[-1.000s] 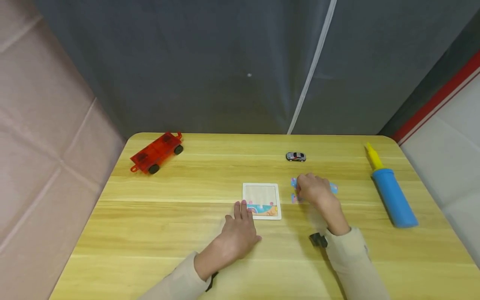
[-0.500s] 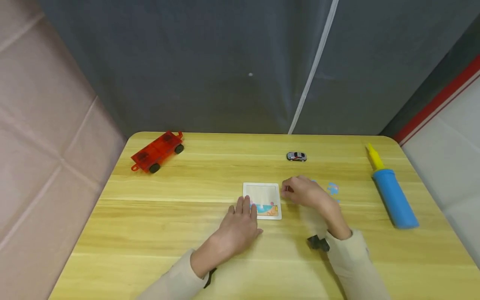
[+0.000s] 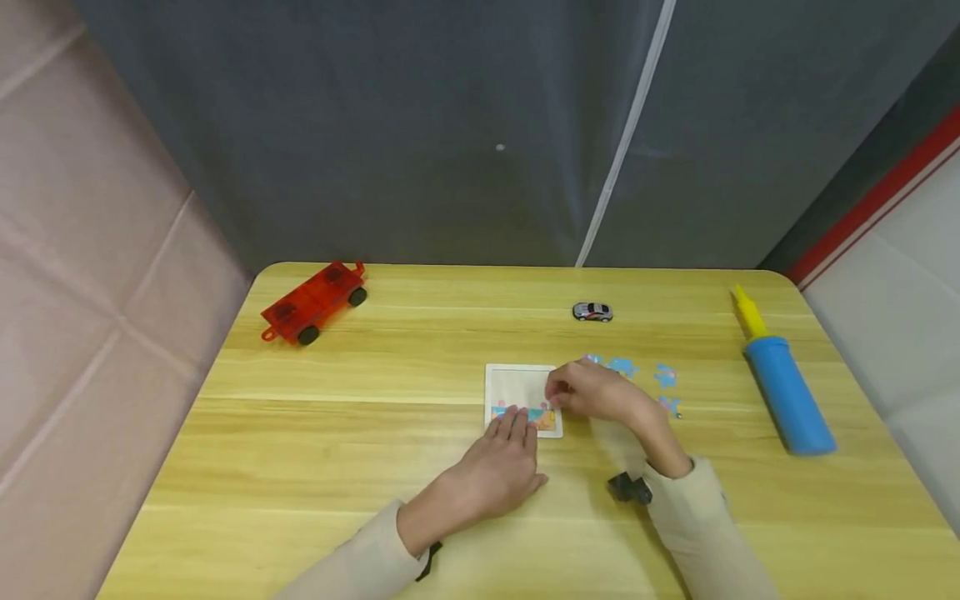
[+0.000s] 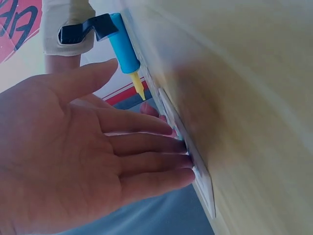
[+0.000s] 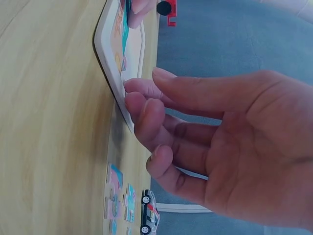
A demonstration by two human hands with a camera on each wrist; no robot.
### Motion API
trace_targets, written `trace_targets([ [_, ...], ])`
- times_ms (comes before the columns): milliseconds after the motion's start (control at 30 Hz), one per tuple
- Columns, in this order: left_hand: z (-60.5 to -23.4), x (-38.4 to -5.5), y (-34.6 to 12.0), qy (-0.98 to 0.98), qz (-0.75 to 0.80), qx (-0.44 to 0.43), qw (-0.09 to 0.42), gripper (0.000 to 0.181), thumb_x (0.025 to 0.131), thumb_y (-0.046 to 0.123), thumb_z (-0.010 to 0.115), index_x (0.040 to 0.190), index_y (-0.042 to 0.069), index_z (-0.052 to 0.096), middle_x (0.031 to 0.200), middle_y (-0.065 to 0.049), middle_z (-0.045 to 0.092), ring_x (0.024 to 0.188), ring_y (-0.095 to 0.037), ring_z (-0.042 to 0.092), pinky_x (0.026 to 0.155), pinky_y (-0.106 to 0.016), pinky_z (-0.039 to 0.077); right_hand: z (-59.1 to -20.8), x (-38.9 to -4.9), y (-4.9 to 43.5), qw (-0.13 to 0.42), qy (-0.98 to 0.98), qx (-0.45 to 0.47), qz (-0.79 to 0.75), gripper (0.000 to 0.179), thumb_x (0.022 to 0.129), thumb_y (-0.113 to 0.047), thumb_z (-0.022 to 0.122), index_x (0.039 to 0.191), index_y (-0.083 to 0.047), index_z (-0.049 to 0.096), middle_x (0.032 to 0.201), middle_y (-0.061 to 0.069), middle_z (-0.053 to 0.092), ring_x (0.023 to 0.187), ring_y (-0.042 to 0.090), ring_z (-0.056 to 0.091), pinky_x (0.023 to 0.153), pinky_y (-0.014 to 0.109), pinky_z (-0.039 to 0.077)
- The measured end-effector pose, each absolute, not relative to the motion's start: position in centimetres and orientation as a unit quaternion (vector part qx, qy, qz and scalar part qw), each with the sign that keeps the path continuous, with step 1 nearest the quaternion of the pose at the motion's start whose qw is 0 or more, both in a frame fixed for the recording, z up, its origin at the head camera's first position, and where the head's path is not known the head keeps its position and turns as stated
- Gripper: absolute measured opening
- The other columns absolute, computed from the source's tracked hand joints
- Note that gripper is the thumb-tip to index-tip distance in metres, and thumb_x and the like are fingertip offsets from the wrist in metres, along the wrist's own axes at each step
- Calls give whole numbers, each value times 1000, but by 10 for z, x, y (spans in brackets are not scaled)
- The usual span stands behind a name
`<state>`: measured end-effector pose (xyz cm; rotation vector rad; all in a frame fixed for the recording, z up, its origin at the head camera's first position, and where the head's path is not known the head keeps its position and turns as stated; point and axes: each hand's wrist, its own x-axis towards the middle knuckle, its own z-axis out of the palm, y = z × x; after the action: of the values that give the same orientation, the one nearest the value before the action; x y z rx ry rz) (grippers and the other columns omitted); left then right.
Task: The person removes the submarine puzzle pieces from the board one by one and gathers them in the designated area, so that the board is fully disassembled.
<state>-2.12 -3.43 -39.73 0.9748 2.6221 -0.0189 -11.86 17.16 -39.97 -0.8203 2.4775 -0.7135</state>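
Note:
A square white puzzle tray (image 3: pixel 522 367) lies mid-table, its lower strip filled with colourful printed pieces (image 3: pixel 542 418) and its upper part bare. My left hand (image 3: pixel 498 471) rests its straight fingers on the tray's lower edge and pieces. In the left wrist view, the fingertips of the left hand (image 4: pixel 122 152) touch the tray (image 4: pixel 203 181). My right hand (image 3: pixel 600 392) is over the tray's right side, fingers curled and thumb near the index finger. In the right wrist view, the index fingertip of the right hand (image 5: pixel 195 127) meets the tray (image 5: pixel 108 46); any piece there is hidden.
Several loose blue puzzle pieces (image 3: pixel 665 375) lie right of the tray. A small silver toy car (image 3: pixel 592 312) stands behind them. At the far left is a red toy wagon (image 3: pixel 315 302). A blue and yellow hand pump (image 3: pixel 789 396) lies on the right.
My right hand has moved left from the loose pieces to the tray's right side, uncovering several pieces. My left hand has shifted slightly right along the tray's lower edge.

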Motion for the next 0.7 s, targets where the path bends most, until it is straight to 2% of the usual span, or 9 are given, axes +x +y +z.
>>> trace_targets([
  [100,-406,-21,-33,924,-6,343,170,71,115,44,57,160,-10,47,170,-29,41,162,-42,38,127,-48,44,-399,-119,171,227,892,-293,-260,10,104,-3,72,99,-4,79,89,-1,74,75,6,54,74,24,51],
  [300,-455,-27,-32,923,18,350,156,71,117,44,52,160,-12,46,171,-34,36,162,-48,34,124,-55,44,-406,-114,170,244,883,-267,-300,13,106,1,66,103,2,78,83,4,72,69,7,54,66,22,50],
  [500,-490,-29,-32,926,-33,360,105,76,115,53,50,161,-7,49,171,-33,38,161,-48,37,122,-53,48,-415,-100,172,186,890,-268,-318,12,104,3,67,111,5,78,93,6,76,77,7,59,72,23,55],
  [700,-498,-30,-32,925,-54,367,86,77,114,56,51,159,-5,52,169,-33,40,159,-48,40,120,-53,50,-417,-89,173,149,886,-298,-321,16,102,5,69,116,8,75,96,5,71,84,8,59,76,25,55],
])
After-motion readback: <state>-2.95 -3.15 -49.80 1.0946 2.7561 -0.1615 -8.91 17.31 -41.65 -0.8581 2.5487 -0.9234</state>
